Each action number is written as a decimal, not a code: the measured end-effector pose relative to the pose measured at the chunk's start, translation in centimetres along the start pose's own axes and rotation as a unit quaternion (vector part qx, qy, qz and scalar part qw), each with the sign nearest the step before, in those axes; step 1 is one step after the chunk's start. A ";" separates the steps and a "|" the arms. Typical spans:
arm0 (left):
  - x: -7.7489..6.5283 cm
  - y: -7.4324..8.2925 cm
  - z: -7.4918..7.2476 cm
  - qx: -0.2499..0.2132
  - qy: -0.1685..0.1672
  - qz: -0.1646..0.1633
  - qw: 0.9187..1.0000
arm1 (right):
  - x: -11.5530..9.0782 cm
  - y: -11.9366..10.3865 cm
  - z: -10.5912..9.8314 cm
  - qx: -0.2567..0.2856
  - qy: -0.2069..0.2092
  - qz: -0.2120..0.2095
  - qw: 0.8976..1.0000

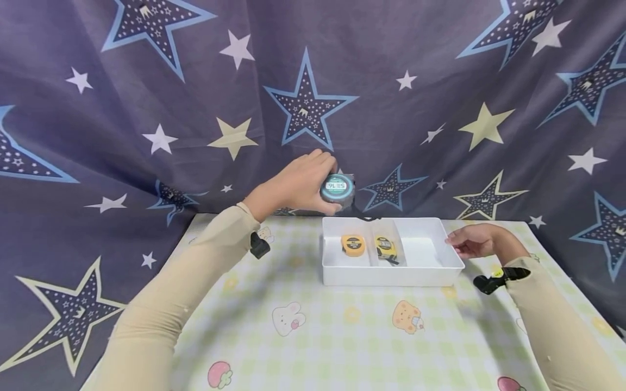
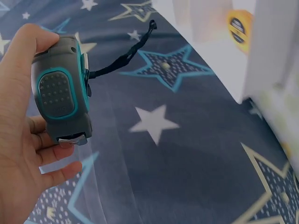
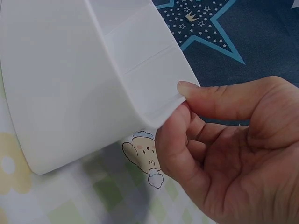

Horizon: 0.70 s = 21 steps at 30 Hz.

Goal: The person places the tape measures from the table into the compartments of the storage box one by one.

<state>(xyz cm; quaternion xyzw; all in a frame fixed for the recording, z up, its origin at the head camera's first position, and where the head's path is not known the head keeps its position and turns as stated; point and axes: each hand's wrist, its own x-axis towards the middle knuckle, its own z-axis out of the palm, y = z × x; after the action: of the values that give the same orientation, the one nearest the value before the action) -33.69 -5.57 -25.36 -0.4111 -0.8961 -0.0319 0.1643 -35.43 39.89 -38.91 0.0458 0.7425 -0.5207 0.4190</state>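
My left hand [image 1: 309,182] holds a grey and teal tape measure [image 1: 338,187] in the air above the back left of a white divided tray [image 1: 388,277]. In the left wrist view, thumb and fingers grip the case of this tape measure [image 2: 58,93], and a black strap [image 2: 124,58] dangles from it. My right hand [image 1: 473,240] pinches the tray's right rim between thumb and curled fingers, seen close in the right wrist view. An orange tape measure [image 1: 353,245] lies in the tray's left compartment. Next to the divider rests a yellow tape measure [image 1: 386,248] with a black strap.
The tray stands towards the back of a table covered by a green checked cloth [image 1: 342,342] with cartoon prints. A dark curtain [image 1: 376,119] with stars hangs right behind the table. Inside the tray, a translucent divider [image 1: 373,252] stands beside the orange tape measure.
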 end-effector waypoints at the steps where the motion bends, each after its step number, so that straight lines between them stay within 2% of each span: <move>1: 0.4 0.2 0.1 -0.003 0.003 0.002 1.000 | 0.0 0.1 -0.1 0.000 0.000 0.000 1.000; 10: 3.1 2.6 0.9 -0.020 0.015 0.022 0.999 | 0.3 0.2 0.1 0.009 0.011 0.000 1.000; 21: 6.0 5.0 1.8 -0.037 0.020 0.028 0.999 | 0.5 0.3 -0.1 0.009 0.007 -0.004 1.000</move>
<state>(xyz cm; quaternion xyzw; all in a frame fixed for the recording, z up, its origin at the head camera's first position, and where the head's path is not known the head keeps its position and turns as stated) -34.06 2.40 -25.52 -0.4409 -0.8790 -0.0685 0.1680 -35.63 39.97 -39.44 0.0500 0.7410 -0.5286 0.4111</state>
